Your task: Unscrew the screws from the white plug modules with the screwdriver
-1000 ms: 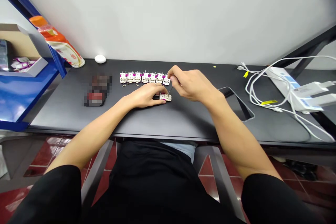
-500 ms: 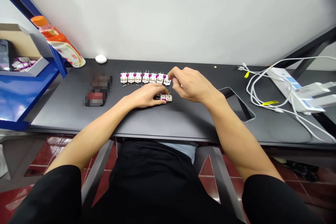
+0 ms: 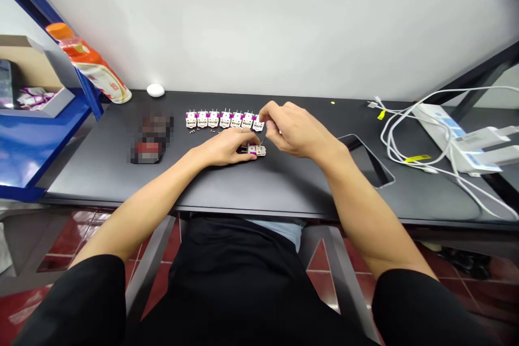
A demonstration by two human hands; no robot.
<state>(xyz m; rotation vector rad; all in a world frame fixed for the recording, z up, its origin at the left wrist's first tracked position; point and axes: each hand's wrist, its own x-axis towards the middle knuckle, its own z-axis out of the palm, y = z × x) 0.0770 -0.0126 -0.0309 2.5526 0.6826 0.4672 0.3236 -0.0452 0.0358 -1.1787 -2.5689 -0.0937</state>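
Observation:
My left hand [image 3: 224, 148] rests on the tabletop with thumb and fingers closed on a small white-and-purple plastic plug part [image 3: 260, 151], which lies flat with its metal pins toward the palm. Over that part's right end is my right hand [image 3: 298, 130], fingers pinched round a thin metal tool [image 3: 262, 142]. Only a short bit of its shaft shows; the fist hides the rest, so its exact kind is unclear. Behind the hands, several similar white-and-purple plug parts [image 3: 214, 119] stand in a row, pins pointing to the wall. Tiny screws [image 3: 192, 131] lie in front of them.
A dark pixelated object [image 3: 151, 138] and a white oval thing [image 3: 155, 90] are at left, near an orange-and-white bottle [image 3: 95, 67]. To the right lie a phone-like slab [image 3: 368, 162], coiled white cables [image 3: 389, 135] and a white power strip [image 3: 446, 130]. An open box [image 3: 48, 102] sits far left.
Almost nothing differs. Both hands keep their hold and place, with the right hand's knuckles shifted very slightly over the plug part.

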